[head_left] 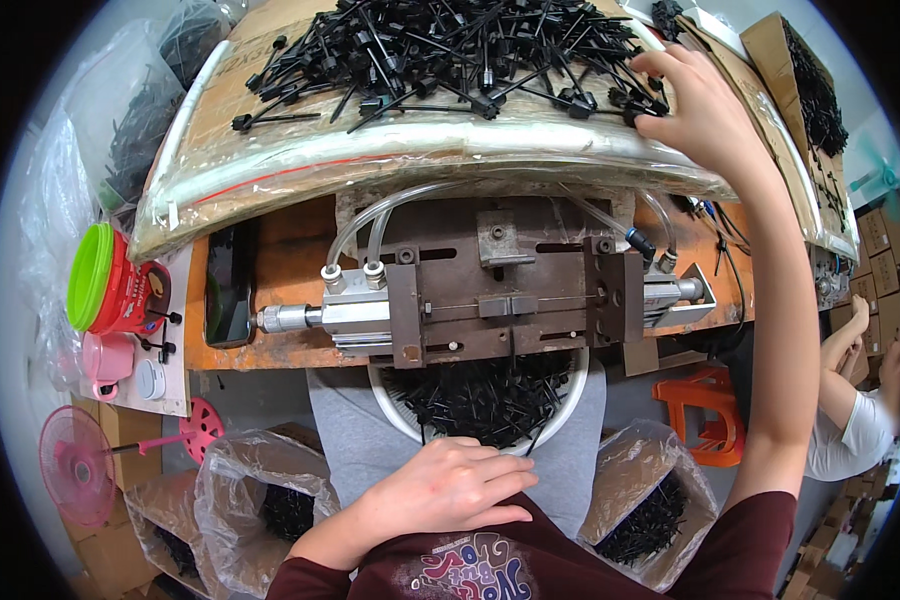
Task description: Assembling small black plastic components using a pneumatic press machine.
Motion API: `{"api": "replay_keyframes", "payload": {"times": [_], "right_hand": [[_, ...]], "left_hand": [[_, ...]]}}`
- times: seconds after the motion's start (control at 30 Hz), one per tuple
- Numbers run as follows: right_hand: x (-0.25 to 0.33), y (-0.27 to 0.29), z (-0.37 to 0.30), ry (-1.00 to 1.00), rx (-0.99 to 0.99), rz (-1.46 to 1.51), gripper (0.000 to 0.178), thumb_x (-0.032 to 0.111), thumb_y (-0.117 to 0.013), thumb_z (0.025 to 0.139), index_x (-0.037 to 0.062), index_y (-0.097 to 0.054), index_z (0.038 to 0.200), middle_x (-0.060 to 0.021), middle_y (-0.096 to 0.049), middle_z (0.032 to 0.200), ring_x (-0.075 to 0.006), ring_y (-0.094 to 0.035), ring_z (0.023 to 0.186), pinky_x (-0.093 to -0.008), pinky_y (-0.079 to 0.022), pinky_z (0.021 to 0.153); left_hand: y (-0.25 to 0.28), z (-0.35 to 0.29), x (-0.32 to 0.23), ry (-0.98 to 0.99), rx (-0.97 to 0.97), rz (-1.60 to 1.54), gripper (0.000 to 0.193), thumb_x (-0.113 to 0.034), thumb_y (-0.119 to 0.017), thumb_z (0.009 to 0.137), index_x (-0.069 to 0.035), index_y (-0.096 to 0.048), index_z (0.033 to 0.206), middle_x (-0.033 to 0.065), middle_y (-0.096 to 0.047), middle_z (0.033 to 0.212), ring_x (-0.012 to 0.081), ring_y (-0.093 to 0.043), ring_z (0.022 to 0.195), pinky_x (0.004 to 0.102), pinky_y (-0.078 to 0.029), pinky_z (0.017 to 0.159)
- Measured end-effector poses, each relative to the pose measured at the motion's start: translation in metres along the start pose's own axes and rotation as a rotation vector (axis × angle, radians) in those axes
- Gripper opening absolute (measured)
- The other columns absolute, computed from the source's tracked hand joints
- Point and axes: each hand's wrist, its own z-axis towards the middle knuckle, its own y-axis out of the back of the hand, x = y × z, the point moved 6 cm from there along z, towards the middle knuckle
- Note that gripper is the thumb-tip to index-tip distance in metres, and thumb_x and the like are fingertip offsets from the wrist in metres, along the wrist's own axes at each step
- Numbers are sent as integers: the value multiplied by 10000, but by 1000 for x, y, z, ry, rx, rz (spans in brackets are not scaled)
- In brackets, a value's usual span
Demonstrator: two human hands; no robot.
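My right hand [705, 105] reaches to the right end of a heap of black plastic parts with thin stems [440, 50]. Its thumb and fingers are spread in a curve around parts at the heap's edge, not visibly closed on one. My left hand [455, 485] lies in front of my shirt, at the near rim of a white basin [582, 385], fingers stretched out and lying flat; its palm is hidden. Between both hands stands a metal clamping fixture [450, 275]. A small block [507, 305] sits at its middle, with a black stem hanging below it.
Clear air hoses [355, 222] loop from the fixture. Bags of black parts [642, 515] stand beside my legs. At left are a red bucket with a green rim [120, 290], a pink mug [107, 360] and a pink fan [75, 465]. An orange stool [698, 410] and another person [860, 420] are at right.
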Motion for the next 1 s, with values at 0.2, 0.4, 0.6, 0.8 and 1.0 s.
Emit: {"api": "replay_keyframes", "payload": {"times": [0.2,0.4,0.6,0.8,1.0], "right_hand": [[-6,-30,36,-224,389,12,581,241,-714,672,-38,-575,1162,-227,-641,1052,-337,-622,1013,-392,-483,891],[-12,-30,26,-169,447,-80,584,369,-636,764,-74,-598,1143,-279,-640,1091,-388,-616,1046,-413,-469,940],[-33,-25,9,-111,413,-84,530,358,-626,835,-15,-645,1211,-239,-680,1092,-346,-634,1093,-400,-472,985],[-43,-18,-5,-66,465,30,481,231,-651,900,-48,-543,1277,-252,-626,1138,-370,-576,1110,-422,-439,953],[-42,17,-25,-144,189,273,330,265,-649,950,-23,-584,1097,-148,-644,828,-215,-566,710,-342,-456,661]], "left_hand": [[-6,-3,-1,6,19,-8,329,-354,-774,808,-73,-709,966,47,-729,1023,187,-707,819,285,-542,661],[-8,-8,-1,18,34,-10,331,-356,-774,809,-75,-706,968,46,-727,1015,190,-708,817,290,-549,672],[-12,-9,0,9,31,-24,328,-360,-772,810,-81,-704,968,40,-726,1009,196,-709,817,296,-556,685],[-11,-8,-1,8,29,-19,333,-367,-772,811,-81,-704,967,40,-727,1009,195,-709,821,298,-557,687],[-8,-8,1,-2,-30,-10,353,-377,-777,805,-77,-714,980,36,-734,997,184,-709,791,284,-550,666]]}}
